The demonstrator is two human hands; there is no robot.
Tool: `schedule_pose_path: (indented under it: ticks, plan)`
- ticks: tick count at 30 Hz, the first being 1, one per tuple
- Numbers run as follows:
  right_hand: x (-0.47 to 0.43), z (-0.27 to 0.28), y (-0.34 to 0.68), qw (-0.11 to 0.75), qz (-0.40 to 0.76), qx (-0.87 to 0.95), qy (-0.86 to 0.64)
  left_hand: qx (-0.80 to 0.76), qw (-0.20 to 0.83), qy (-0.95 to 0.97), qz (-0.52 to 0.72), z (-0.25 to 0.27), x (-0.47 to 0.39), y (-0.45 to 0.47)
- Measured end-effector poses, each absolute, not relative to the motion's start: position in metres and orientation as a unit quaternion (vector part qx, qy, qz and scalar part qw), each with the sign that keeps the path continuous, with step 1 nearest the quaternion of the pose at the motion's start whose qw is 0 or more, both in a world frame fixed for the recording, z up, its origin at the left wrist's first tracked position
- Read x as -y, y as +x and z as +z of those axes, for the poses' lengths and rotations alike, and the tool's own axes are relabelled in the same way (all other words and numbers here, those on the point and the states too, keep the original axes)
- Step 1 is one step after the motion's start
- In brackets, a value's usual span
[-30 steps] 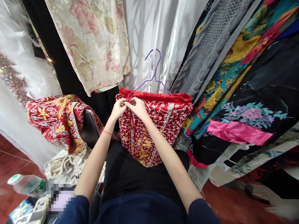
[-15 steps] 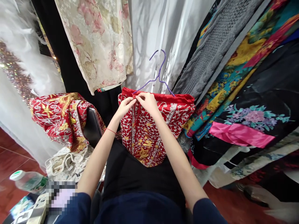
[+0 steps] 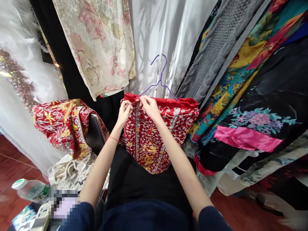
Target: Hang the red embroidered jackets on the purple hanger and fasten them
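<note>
- Here, the left hand [image 3: 124,113] has its thumb and fingertips drawn together on a thin red cord [image 3: 135,102], at the left end of the red waistband [image 3: 179,103].
- The right hand [image 3: 151,109] sits just beside it, thumb and forefinger pinching the same cord close against the waistband; the exact grip is too small to make out.
- The red embroidered garment [image 3: 146,144] lies on the person's black-clad lap [image 3: 149,189], its waistband edge turned away from the body, its silver and gold pattern facing up.
- A purple hanger [image 3: 160,82] rises from behind the waistband, its hook in front of a white curtain [image 3: 146,38].
- To the left, a second red embroidered cloth [image 3: 57,123] drapes over a dark, smooth support [image 3: 94,132], with a dotted white cloth [image 3: 72,171] below it and a clear bottle [image 3: 31,190] near that.
- Above the left hand hangs a cream floral garment [image 3: 103,51].
- To the right hang a grey knit [image 3: 221,48] and a black garment [image 3: 267,93] with a pink band [image 3: 247,138].
</note>
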State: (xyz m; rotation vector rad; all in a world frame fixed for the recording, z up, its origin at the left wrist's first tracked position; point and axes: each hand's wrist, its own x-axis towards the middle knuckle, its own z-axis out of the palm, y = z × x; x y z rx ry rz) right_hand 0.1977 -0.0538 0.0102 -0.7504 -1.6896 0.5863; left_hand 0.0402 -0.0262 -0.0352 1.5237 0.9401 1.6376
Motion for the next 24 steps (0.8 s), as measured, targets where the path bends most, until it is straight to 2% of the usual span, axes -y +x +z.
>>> schedule_pose_path:
  ticks: [3, 6, 10, 12, 14, 16, 18, 20, 22, 24]
  plan:
    - [0.068, 0.006, 0.186, 0.454, 0.104, 0.801, -0.377, -0.421, 0.321, 0.601, 0.599, -0.038, 0.027, 0.038]
    - [0.073, -0.003, 0.18, 0.338, 0.06, 0.801, -0.49, -0.457, 0.3, 0.604, 0.58, -0.039, 0.028, 0.034]
    - [0.065, -0.01, 0.193, 0.368, 0.074, 0.713, -0.592, -0.514, 0.25, 0.602, 0.558, -0.035, 0.038, 0.027]
    - [0.059, -0.008, 0.204, 0.38, 0.087, 0.7, -0.598, -0.559, 0.189, 0.577, 0.565, -0.031, 0.043, 0.026]
    - [0.055, -0.004, 0.213, 0.373, 0.11, 0.746, -0.54, -0.577, 0.119, 0.542, 0.599, -0.025, 0.045, 0.029]
    - [0.053, 0.001, 0.218, 0.38, 0.143, 0.797, -0.447, -0.529, 0.102, 0.513, 0.668, -0.018, 0.041, 0.034]
    - [0.052, 0.004, 0.219, 0.422, 0.191, 0.806, -0.368, -0.429, 0.183, 0.5, 0.73, -0.012, 0.035, 0.037]
    - [0.05, 0.004, 0.217, 0.483, 0.262, 0.77, -0.325, -0.344, 0.309, 0.507, 0.727, -0.007, 0.031, 0.036]
    - [0.047, 0.002, 0.215, 0.526, 0.322, 0.728, -0.299, -0.314, 0.408, 0.558, 0.65, -0.004, 0.031, 0.032]
    - [0.043, 0.0, 0.215, 0.539, 0.336, 0.72, -0.279, -0.321, 0.439, 0.628, 0.557, -0.001, 0.035, 0.026]
